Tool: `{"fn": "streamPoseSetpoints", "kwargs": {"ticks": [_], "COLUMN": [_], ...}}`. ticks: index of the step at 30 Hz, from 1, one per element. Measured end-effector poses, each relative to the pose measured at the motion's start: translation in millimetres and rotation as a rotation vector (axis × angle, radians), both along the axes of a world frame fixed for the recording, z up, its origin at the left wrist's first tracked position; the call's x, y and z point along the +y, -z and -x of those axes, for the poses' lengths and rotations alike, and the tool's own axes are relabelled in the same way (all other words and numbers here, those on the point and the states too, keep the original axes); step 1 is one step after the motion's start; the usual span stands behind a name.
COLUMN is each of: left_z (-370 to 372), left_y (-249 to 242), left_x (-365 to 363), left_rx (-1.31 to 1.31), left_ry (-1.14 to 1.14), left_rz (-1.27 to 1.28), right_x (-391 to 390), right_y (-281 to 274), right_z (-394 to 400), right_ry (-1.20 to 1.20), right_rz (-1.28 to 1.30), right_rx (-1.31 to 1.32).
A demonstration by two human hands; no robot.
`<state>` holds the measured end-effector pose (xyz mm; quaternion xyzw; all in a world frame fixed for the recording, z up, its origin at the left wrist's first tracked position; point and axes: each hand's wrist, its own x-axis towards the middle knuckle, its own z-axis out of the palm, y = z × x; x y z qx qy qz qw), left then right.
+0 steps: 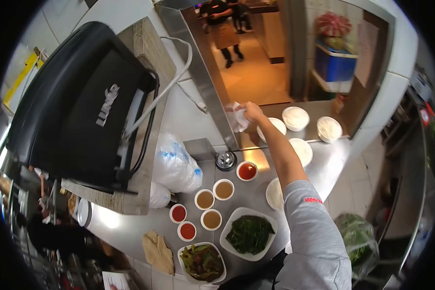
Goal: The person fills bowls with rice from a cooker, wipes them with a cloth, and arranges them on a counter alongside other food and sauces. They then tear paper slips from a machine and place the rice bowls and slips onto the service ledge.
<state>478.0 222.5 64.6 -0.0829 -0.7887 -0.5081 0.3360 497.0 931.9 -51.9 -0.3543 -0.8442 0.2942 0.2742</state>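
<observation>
One bare arm in a grey sleeve stretches up to the pass-through window, and its hand, which looks like my right hand (250, 112), is closed on a crumpled white paper (240, 120) by the left frame. White rice bowls (295, 118) stand on the sill and counter, partly behind the arm. Below lie a bowl of red-orange liquid (247, 170), several small cups of brown sauce (223, 189) and red sauce (186, 231), a dish of dark greens (249, 234) and a dish of cooked vegetables (202, 262). My left hand is out of the frame.
A black machine (82, 111) stands on a shelf at the left, with a white cable hanging. Plastic bags (178, 166), a call bell (225, 160) and a beige cloth (158, 252) are on the steel counter (108, 229). A person (223, 29) stands beyond the window.
</observation>
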Motion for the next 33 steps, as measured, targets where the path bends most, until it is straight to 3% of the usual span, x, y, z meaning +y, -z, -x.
{"fn": "streamPoseSetpoints", "kwargs": {"ticks": [2,6,12,14,16,18,22,24,27,30,33], "left_z": [-28.3,-74.9,-96.5,-99.7,-104.2,-99.8,-92.5,-91.4,-82.3,-79.9,-81.4], "left_y": [-6.7,-24.6,-7.9,-5.8,-6.7,9.3,26.3,26.7,32.3,35.0,40.8], "left_x": [-4.6,28.5,35.0,33.6,36.6,12.4,-4.9,-8.6,-24.1,-40.8,-60.7], "left_rx": [-0.094,0.011,0.012,-0.010,-0.060,-0.031,-0.022,-0.026,-0.019,-0.012,-0.030], "left_ry": [-0.134,-0.246,-0.238,-0.225,-0.237,-0.216,-0.171,-0.170,-0.152,-0.149,-0.152], "left_rz": [0.016,0.160,0.121,0.111,0.043,0.121,0.038,0.045,0.018,0.000,-0.002], "right_x": [16.8,25.1,18.1,4.7,2.5,-7.4,-72.7,-101.9,-152.8,-159.6,-173.9], "right_y": [18.1,36.2,39.2,40.5,26.7,3.4,-33.0,-27.5,-4.5,11.5,-12.8], "right_z": [10.4,25.1,37.2,36.6,29.8,17.1,-18.2,-30.3,-28.3,-15.2,-28.5], "right_ry": [0.012,-0.047,-0.115,0.003,0.055,0.122,0.065,-0.352,-0.469,-0.448,-0.354], "right_rz": [0.007,0.080,0.181,-0.200,-0.367,-0.442,-0.178,-0.163,-0.458,-0.597,-0.627], "right_rx": [-0.067,-0.151,-0.220,-0.316,-0.284,-0.141,-0.216,-0.412,-0.156,-0.340,-0.257]}}
